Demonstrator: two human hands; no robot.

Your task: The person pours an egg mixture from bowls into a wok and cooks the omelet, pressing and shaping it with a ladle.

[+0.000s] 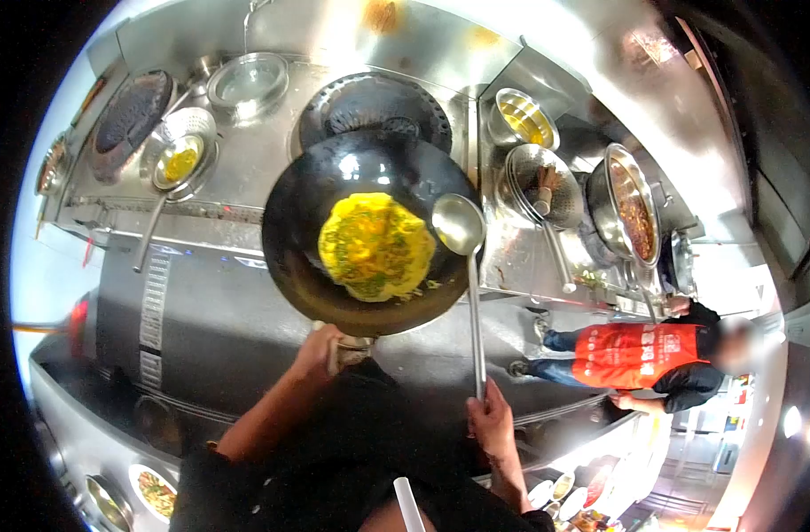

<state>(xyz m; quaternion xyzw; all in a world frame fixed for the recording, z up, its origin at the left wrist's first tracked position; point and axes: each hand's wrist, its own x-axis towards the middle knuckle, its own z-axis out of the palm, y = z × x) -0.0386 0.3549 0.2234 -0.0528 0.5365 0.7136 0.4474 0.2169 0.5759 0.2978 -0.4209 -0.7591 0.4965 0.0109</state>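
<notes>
My left hand [323, 348] grips the near handle of a black wok [289, 213], with a cloth at the handle. A round yellow egg pancake with green flecks [375, 248] lies in the middle of the wok. In my right hand [491, 417] is the long handle of a steel ladle [458, 225]. The ladle's bowl is at the wok's right edge, beside the egg and apart from it. The wok is over the near side of a black burner ring [375, 102].
A strainer over a bowl [181, 133] and a glass-like bowl [248, 82] are at the left. Right of the wok stand a steel pot [524, 118], a strainer [547, 186] and a basin of red-brown food [633, 206]. A person in a red apron [631, 355] stands at the right.
</notes>
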